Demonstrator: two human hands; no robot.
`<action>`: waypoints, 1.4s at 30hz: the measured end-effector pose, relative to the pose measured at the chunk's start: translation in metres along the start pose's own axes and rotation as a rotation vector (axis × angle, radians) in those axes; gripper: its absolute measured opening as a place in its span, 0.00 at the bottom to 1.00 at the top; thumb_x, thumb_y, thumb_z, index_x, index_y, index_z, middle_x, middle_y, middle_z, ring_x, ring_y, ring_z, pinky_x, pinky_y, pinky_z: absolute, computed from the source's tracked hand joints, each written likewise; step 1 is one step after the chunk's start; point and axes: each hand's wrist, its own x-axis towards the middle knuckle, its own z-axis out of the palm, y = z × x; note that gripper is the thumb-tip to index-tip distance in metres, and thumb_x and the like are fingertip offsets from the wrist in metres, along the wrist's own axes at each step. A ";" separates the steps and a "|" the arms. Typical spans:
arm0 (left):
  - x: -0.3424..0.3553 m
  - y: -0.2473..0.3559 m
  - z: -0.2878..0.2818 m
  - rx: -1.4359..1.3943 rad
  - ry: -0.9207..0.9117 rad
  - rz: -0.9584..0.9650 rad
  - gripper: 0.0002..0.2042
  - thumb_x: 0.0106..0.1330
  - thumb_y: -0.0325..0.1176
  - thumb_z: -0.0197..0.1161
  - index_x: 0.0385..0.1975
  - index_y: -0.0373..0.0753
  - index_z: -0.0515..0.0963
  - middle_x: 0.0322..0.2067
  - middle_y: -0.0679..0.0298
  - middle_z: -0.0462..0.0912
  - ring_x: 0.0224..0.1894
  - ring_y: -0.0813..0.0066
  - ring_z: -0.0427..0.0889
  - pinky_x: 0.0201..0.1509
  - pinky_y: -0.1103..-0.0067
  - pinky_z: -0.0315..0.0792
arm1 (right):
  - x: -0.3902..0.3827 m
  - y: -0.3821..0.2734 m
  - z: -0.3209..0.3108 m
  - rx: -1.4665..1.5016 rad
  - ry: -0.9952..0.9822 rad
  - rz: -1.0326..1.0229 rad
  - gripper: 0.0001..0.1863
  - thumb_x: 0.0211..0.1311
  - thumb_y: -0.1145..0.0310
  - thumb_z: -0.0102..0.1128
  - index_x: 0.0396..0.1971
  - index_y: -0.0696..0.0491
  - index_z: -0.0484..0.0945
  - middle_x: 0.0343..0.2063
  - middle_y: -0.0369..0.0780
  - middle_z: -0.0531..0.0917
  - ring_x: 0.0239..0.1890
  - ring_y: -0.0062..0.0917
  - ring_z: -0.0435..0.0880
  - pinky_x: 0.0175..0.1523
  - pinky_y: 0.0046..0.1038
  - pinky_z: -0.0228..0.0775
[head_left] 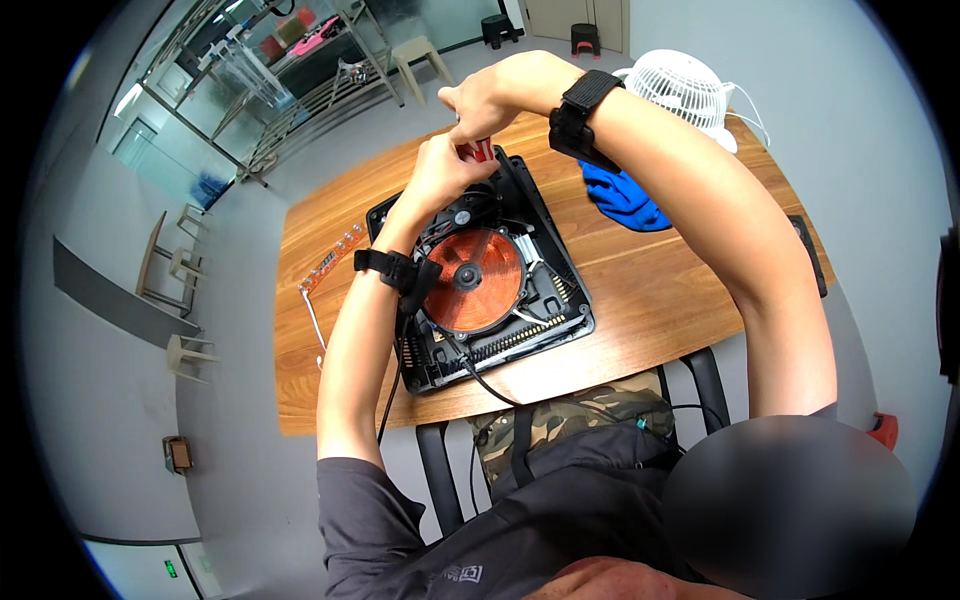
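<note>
An open black appliance casing [555, 310] lies on the table, holding a round copper coil [490, 270], a small black fan [455, 215] and wiring. Over its far edge my left hand [440, 170] is closed on a red-and-white tool [484, 151], most of it hidden by the fingers. My right hand [485, 100] is curled at the top of that tool, just above my left hand; its fingertips are mostly hidden.
Wooden table [640, 290] carries an orange-and-silver strip [330, 260], blue cloth [620, 195], white fan [675, 90] and dark flat object [810, 250]. A chair [435, 470] is at my side of it. Metal rack [370, 85] and stools [410, 55] stand beyond.
</note>
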 end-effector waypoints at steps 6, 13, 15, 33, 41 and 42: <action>0.003 -0.016 0.007 -0.472 -0.001 0.143 0.13 0.54 0.31 0.75 0.36 0.32 0.82 0.28 0.65 0.85 0.33 0.79 0.82 0.42 0.79 0.76 | 0.007 0.001 -0.001 -0.024 0.002 -0.075 0.28 0.69 0.46 0.51 0.48 0.59 0.80 0.37 0.49 0.87 0.41 0.42 0.86 0.45 0.40 0.78; 0.006 -0.005 0.002 -0.364 0.050 0.071 0.11 0.55 0.29 0.74 0.36 0.35 0.80 0.28 0.68 0.84 0.32 0.82 0.82 0.41 0.82 0.76 | 0.001 -0.003 0.002 -0.090 0.160 -0.005 0.24 0.69 0.48 0.50 0.40 0.50 0.88 0.40 0.44 0.88 0.43 0.37 0.87 0.50 0.37 0.78; 0.007 -0.007 0.007 -0.434 0.086 0.065 0.11 0.55 0.29 0.74 0.34 0.35 0.80 0.28 0.68 0.84 0.32 0.83 0.81 0.41 0.82 0.75 | -0.002 -0.002 0.001 -0.082 0.136 0.022 0.24 0.69 0.47 0.49 0.40 0.50 0.88 0.42 0.45 0.88 0.46 0.37 0.87 0.52 0.37 0.78; 0.011 -0.004 0.011 -0.301 -0.006 0.043 0.10 0.56 0.30 0.74 0.32 0.32 0.81 0.29 0.67 0.85 0.32 0.84 0.81 0.40 0.81 0.74 | -0.009 0.010 0.009 0.022 0.121 -0.015 0.28 0.68 0.46 0.51 0.52 0.56 0.79 0.42 0.50 0.86 0.46 0.45 0.84 0.50 0.42 0.77; 0.002 -0.008 0.019 -0.601 -0.012 0.067 0.07 0.60 0.29 0.71 0.32 0.34 0.81 0.30 0.66 0.84 0.32 0.81 0.80 0.40 0.80 0.73 | 0.001 0.007 0.017 0.048 0.120 -0.116 0.18 0.66 0.59 0.52 0.46 0.53 0.84 0.42 0.45 0.87 0.46 0.39 0.86 0.52 0.39 0.76; 0.004 -0.005 0.018 -0.550 -0.019 0.059 0.07 0.60 0.29 0.71 0.32 0.34 0.81 0.30 0.66 0.84 0.32 0.81 0.80 0.40 0.80 0.73 | -0.001 0.006 0.013 0.058 0.119 -0.099 0.16 0.65 0.63 0.52 0.42 0.51 0.88 0.42 0.43 0.88 0.46 0.37 0.86 0.52 0.38 0.77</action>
